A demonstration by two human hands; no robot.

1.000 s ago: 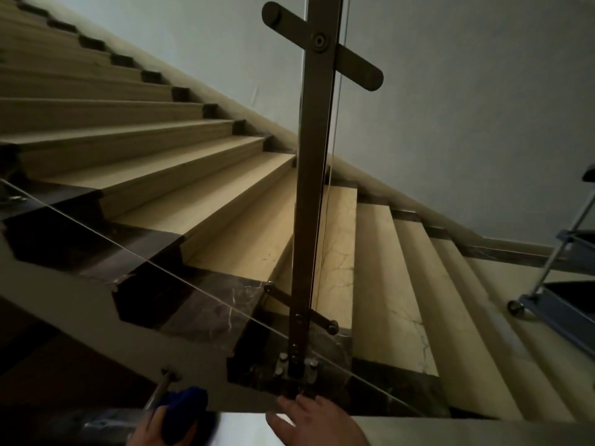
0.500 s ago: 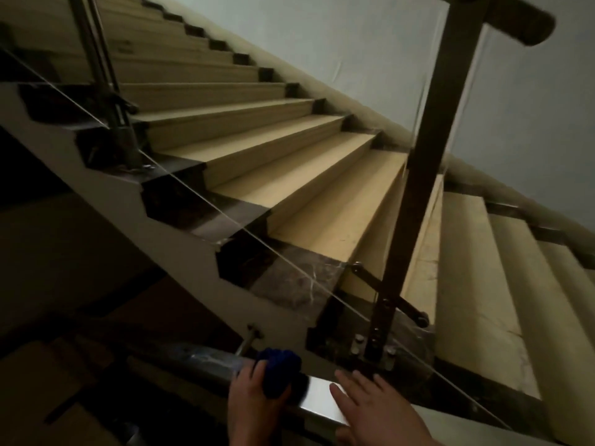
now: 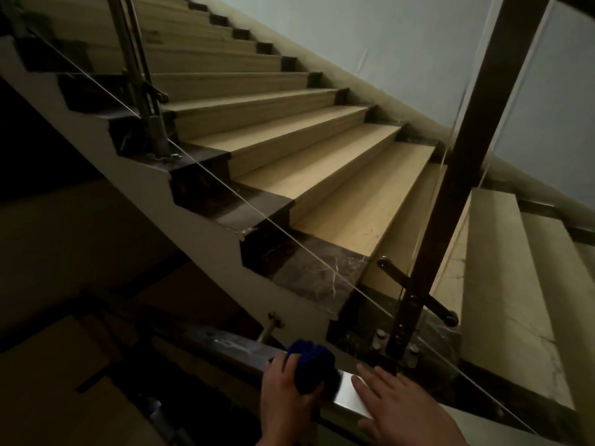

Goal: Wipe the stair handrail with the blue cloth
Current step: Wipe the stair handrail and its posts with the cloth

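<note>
1. Gripping a bunched dark-blue cloth (image 3: 310, 365), the left hand (image 3: 286, 394) has its fingers and thumb curled round the wad and holds it down on the flat polished metal stair handrail (image 3: 349, 395).
2. Just to the right of the cloth on that handrail, the right hand (image 3: 402, 410) lies flat, its fingers straight and slightly spread, palm on the bright top face, holding nothing.
3. Leftward from the cloth the handrail runs up and away into shadow, with smeared streaks on its dull surface; a short metal bracket rod (image 3: 269, 331) meets it there from the far side.
4. Beyond the handrail, just past the right hand, a dark square metal baluster post (image 3: 463, 175) rises, bolted at its foot to the dark marble edge of a step, with a slanted cross clamp (image 3: 418, 291) low on it.
5. A glass panel edge (image 3: 257, 217) shows as a thin pale line slanting along the flight beyond the handrail.
6. Beige stone stair treads (image 3: 322, 175) climb to the upper left beyond the handrail, against a pale grey wall (image 3: 386, 43).
7. A second metal post (image 3: 141, 82) stands further up the flight, well apart from the handrail's bright part.
</note>
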